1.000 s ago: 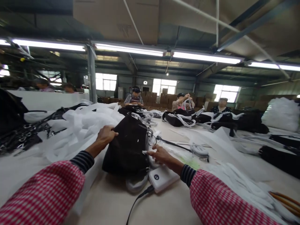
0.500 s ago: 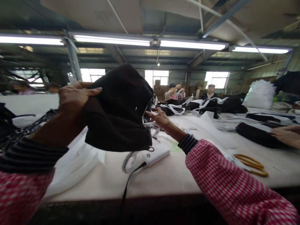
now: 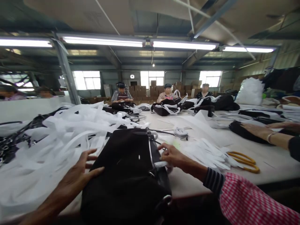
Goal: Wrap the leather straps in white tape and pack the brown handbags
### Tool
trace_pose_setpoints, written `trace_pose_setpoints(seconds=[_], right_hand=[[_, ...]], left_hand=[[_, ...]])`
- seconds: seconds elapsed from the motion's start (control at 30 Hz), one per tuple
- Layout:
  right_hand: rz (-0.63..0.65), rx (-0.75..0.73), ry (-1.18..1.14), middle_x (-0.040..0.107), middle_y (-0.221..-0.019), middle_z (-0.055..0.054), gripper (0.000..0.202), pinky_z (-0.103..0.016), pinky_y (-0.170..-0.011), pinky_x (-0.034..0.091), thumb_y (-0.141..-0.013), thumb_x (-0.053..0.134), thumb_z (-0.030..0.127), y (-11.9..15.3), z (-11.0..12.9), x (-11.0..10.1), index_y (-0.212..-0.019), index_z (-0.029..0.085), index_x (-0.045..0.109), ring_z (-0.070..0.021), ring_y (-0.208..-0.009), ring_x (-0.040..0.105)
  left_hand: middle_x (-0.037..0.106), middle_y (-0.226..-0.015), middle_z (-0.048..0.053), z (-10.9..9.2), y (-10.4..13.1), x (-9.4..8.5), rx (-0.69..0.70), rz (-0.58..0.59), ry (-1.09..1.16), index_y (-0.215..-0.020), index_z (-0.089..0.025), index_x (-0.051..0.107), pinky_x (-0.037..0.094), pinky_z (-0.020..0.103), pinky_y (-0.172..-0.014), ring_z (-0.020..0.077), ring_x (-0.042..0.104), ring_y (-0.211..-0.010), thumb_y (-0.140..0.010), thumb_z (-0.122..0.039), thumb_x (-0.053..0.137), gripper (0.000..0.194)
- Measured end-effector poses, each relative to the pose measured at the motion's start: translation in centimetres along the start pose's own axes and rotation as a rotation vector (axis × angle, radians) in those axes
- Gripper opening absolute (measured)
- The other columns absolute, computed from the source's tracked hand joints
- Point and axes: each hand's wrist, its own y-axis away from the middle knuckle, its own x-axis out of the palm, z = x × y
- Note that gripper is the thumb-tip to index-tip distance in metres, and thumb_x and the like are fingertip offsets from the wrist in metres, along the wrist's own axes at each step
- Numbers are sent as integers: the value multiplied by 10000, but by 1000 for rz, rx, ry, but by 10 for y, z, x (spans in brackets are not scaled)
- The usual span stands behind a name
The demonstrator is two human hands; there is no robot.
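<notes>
A black fabric bag (image 3: 126, 178) with a silver zip along its right edge and metal rings lies in front of me, over the table's near edge. My left hand (image 3: 81, 175) is at its left side, fingers spread and thumb resting on the cloth. At the zipped edge, my right hand (image 3: 172, 155) has its fingers curled on the bag beside a white-wrapped strap (image 3: 161, 163). The fingertips there are partly hidden, so which part they pinch is unclear.
White wrapping strips (image 3: 70, 131) are heaped on the left. Yellow-handled scissors (image 3: 245, 161) and white strips (image 3: 208, 153) lie to the right. Beyond are black bags (image 3: 167, 107). A co-worker's hand (image 3: 257, 131) rests on another black bag at right; several people sit across the table.
The bag has come down from in front of my face to the table's near edge. My left hand has lowered and its fingers have spread; my right hand stays at the zipped edge.
</notes>
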Motion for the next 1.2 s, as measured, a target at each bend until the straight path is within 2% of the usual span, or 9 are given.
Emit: trace_pose_setpoints(seconds=[0.17,0.27,0.37,0.47,0.6,0.73,0.93,1.07,1.2], right_hand=[[-224,-223,451,674,-776,-24,95,-279,-690,412,-806,644,227,-17,4,-26,-810,166,716,-170,-748,604],[-344,-296,628,696,-1043,-47,197,-294,-817,419,-840,675,254,-42,6,-28,-1021,193,724,-200,-940,621],[-283,-264,719,684,-1133,-64,289,-290,-846,412,-884,645,248,-66,-3,-23,-1166,199,676,-213,-1022,617],[-236,-229,750,707,-1014,-58,225,-286,-797,389,-925,595,241,-78,-12,-21,-1120,200,698,-221,-976,631],[-194,-280,734,684,-874,-30,222,-267,-744,343,-998,564,320,-72,-10,-25,-896,198,719,-181,-860,608],[-107,-366,680,549,-685,16,286,-264,-667,288,-982,607,278,-42,10,-29,-721,167,648,-130,-697,497],[333,-376,394,435,-647,54,335,-240,-611,308,-983,608,297,53,37,-37,-685,156,552,-88,-616,398],[354,-319,346,449,-658,46,374,-221,-589,322,-1019,587,402,109,46,-33,-730,165,567,-87,-626,423],[538,-223,306,505,-623,44,449,-204,-524,315,-935,699,523,111,46,-32,-705,156,580,-82,-582,452]], left_hand=[[661,-1311,70,-72,-43,-14,405,162,-388,-1187,-300,669,509,483,-994,354,614,-1215,-828,-520,632,423],[649,-1306,68,-128,-75,17,570,274,-473,-1200,-295,663,469,464,-1043,311,614,-1203,-915,-471,574,346],[649,-1292,118,-158,-104,70,652,339,-546,-1266,-242,618,461,467,-1049,323,579,-1250,-972,-485,525,393],[638,-1315,144,-152,-123,114,645,328,-571,-1300,-215,592,439,533,-1052,351,550,-1280,-1009,-481,479,411],[629,-1351,116,-124,-134,138,603,280,-584,-1344,-255,558,390,590,-1063,348,553,-1250,-1039,-486,431,403],[635,-1341,85,-106,-137,139,590,250,-576,-1347,-285,554,394,575,-1046,343,553,-1231,-1045,-505,419,397],[658,-1275,116,-89,-139,131,546,179,-541,-1319,-241,567,423,567,-1000,363,573,-1200,-1054,-470,400,388],[666,-1259,107,-87,-136,129,602,166,-498,-1314,-236,575,447,505,-991,327,586,-1199,-1066,-439,386,372],[641,-1334,93,-96,-121,128,715,179,-487,-1316,-254,583,404,507,-1047,316,544,-1257,-1056,-412,452,332]])
